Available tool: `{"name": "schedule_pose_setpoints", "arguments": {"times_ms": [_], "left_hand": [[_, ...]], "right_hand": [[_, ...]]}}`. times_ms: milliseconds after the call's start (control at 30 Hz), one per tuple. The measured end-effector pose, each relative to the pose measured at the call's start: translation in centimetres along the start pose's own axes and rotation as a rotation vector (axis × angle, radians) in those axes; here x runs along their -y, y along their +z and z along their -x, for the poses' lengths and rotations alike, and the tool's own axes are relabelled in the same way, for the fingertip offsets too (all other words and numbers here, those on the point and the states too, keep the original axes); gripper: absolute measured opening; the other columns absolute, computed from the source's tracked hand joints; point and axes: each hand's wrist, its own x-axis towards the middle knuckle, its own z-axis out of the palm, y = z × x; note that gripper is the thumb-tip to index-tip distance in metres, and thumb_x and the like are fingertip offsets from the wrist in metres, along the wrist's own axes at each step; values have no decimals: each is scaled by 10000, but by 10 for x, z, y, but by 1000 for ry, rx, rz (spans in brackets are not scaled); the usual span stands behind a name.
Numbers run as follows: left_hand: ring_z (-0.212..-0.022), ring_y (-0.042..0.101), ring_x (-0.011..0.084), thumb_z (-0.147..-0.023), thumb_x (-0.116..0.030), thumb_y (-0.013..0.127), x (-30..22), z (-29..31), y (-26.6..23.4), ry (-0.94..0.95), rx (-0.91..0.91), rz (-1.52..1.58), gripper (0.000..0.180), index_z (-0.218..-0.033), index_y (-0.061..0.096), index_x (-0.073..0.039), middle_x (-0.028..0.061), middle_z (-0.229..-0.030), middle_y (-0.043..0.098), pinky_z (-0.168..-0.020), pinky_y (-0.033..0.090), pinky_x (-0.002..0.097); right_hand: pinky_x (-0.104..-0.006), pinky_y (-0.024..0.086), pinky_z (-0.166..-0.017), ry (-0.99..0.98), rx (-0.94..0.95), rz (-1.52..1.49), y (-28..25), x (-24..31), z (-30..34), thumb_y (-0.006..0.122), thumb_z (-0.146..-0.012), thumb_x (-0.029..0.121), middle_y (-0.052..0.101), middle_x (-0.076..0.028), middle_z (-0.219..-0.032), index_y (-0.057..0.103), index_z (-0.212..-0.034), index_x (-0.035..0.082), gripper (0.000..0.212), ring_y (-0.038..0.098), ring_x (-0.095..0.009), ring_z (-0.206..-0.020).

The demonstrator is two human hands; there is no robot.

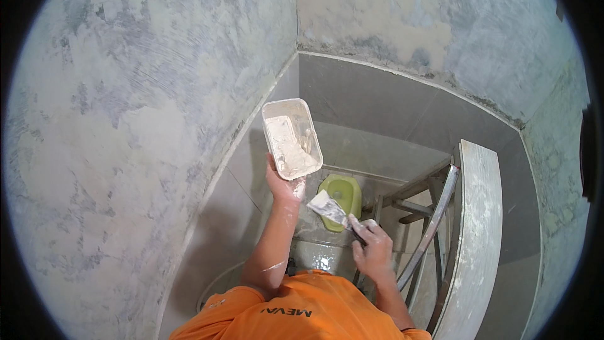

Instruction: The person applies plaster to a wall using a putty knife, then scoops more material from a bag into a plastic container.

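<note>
My left hand [283, 181] is closed on a clear rectangular plastic tub [309, 131], gripping it from beneath at its near end. Pale, creamy putty [289, 148] lies inside and smears the tub's walls. Lower and to the right, my right hand [374, 247] grips a putty knife [331, 209] by its dark handle. The wide blade points up and left, coated with whitish putty, and is apart from the tub. White smears mark both hands and my left forearm.
Patchy plastered walls [126, 107] meet in a corner above grey tiles [365, 91]. Below is a green squat toilet [353, 195]. Close on my right stand a wooden frame [418, 204] and a long whitish board [481, 214].
</note>
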Motion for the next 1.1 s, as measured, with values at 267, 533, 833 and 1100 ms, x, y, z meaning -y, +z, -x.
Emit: {"name": "schedule_pose_setpoints", "arguments": {"times_ms": [267,533,833,1100], "left_hand": [[-1243,613,317,-1079,-471,414,8,10,-10,-112,139,-96,548,-1450,518,-81,120,-1397,604,-1061,499,485],[-1254,604,303,-1081,-482,425,36,-20,-30,-121,125,-168,581,-1437,511,-31,128,-1392,604,-1088,473,464],[-1149,650,290,-1036,-558,500,67,-71,-86,-144,-74,-266,646,-1390,538,-20,124,-1300,636,-1007,520,439],[-1179,634,279,-1030,-584,490,81,-52,-49,-149,-117,-414,664,-1410,523,-40,106,-1328,623,-1013,504,435]], "right_hand": [[-428,565,-724,-124,-164,-116,-24,-9,-74,724,-902,165,726,-205,-917,693,-1244,36,366,709,-374,-795],[-435,554,-634,-80,92,375,56,-34,-97,633,-950,155,683,-172,-810,663,-1326,91,383,676,-362,-694],[-367,432,-475,637,122,-736,122,-56,-108,565,-1025,211,600,-134,-662,698,-1079,-20,272,541,-191,-508],[-227,231,-336,1151,241,-1632,70,-44,-122,519,-1051,214,540,-58,-690,535,-1053,60,155,337,-90,-411]]}}
